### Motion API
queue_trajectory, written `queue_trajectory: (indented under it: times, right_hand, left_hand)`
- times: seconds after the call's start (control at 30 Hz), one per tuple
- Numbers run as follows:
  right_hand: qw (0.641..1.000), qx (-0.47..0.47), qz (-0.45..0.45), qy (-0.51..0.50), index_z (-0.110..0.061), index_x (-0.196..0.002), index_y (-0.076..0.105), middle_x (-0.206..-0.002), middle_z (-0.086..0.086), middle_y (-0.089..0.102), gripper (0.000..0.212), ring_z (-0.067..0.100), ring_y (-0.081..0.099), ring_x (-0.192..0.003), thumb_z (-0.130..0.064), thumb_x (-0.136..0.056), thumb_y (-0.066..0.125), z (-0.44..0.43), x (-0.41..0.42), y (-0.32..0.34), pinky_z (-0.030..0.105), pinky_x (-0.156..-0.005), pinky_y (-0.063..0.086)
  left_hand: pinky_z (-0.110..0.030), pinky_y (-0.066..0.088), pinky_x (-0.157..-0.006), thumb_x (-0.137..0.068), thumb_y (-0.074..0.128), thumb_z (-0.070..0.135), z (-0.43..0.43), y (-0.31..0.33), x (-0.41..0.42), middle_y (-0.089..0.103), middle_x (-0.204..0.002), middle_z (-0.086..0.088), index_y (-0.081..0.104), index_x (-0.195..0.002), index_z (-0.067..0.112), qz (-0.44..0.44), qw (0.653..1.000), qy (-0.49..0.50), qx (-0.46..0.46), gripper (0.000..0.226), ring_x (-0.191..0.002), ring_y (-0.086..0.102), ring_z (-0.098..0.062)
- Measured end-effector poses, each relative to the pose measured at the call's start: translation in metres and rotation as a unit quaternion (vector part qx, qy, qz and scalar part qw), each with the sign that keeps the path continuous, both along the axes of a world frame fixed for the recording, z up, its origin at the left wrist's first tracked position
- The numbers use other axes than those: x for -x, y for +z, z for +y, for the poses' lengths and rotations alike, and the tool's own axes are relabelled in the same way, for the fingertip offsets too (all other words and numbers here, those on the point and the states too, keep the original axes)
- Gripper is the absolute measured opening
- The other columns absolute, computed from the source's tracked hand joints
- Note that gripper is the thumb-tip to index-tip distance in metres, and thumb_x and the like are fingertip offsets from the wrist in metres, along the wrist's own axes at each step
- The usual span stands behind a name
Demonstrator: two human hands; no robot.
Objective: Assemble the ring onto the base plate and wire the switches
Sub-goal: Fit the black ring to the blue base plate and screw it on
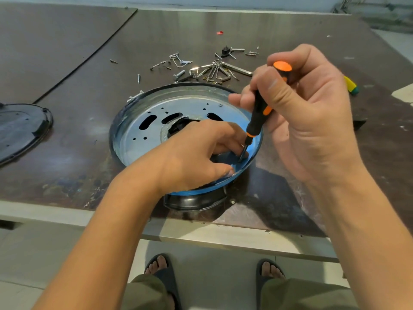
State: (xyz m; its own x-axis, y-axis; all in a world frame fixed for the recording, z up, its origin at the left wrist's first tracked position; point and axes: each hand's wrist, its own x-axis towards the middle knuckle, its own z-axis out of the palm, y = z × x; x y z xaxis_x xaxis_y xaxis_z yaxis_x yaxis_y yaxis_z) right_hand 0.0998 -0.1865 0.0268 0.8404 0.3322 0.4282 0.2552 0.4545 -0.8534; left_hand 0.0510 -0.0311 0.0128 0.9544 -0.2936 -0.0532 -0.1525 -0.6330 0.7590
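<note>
On the workbench [73, 139] the silver base plate [134, 151] sits near the front edge, blue ring [201, 193] seated round it; fastening looks underway, with no switch wiring visible yet. Right hand [308, 113] clamps the screwdriver [259, 113], tip down at the ring's near-right side. Left hand [196, 153] curls beside that tip, pinching a screw or not I cannot tell, and loose screws [214, 71] wait behind.

Near part of base plate [138, 133] unseen beneath left hand [196, 153]

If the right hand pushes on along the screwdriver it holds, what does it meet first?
The right hand would likely meet the blue ring first, at the screwdriver tip, close beside the left hand.
</note>
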Motion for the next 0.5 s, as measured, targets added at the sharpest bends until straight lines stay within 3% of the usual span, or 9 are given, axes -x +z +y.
queue_trajectory:
  times: [0.1,0.23,0.37,0.5]
  right_hand:
    - [1.000,0.016,-0.008,0.022,-0.007,-0.103,0.054,-0.084,0.010,0.060,0.006,0.019,0.058,-0.068,-0.007,-0.097,0.053,0.0028,0.0017,-0.0025,0.039,-0.076,0.054]
    - [0.997,0.025,0.009,0.072,0.004,-0.120,0.056,-0.106,0.017,0.063,0.033,0.021,0.051,-0.078,-0.012,-0.107,0.030,0.0029,0.0030,-0.0037,0.028,-0.075,0.045]
    - [0.998,0.034,0.007,0.044,0.000,-0.106,0.061,-0.099,0.013,0.066,0.025,0.022,0.053,-0.076,-0.008,-0.104,0.037,0.0045,0.0016,-0.0028,0.029,-0.074,0.049]
    - [0.999,0.040,0.001,0.020,0.000,-0.104,0.063,-0.091,0.010,0.067,0.018,0.023,0.063,-0.077,-0.009,-0.100,0.048,0.0041,0.0003,-0.0035,0.035,-0.078,0.053]
  left_hand:
    - [-0.023,0.046,-0.105,-0.083,0.071,-0.003,0.0000,0.0001,-0.0007,0.068,-0.121,0.005,0.058,-0.129,0.012,0.007,1.000,-0.003,0.010,0.050,-0.113,0.062,0.001]
    - [-0.023,0.046,-0.106,-0.085,0.069,-0.003,-0.0005,0.0012,-0.0011,0.069,-0.121,0.006,0.057,-0.131,0.013,0.013,1.000,-0.010,0.010,0.050,-0.113,0.062,0.002]
    - [-0.025,0.045,-0.107,-0.085,0.070,-0.002,-0.0008,0.0014,-0.0010,0.068,-0.122,0.006,0.057,-0.131,0.014,0.018,1.000,-0.005,0.003,0.051,-0.115,0.061,0.001]
    - [-0.025,0.046,-0.106,-0.084,0.072,0.002,-0.0013,0.0022,-0.0001,0.067,-0.124,0.006,0.056,-0.132,0.014,0.006,1.000,-0.002,0.000,0.052,-0.115,0.061,0.001]
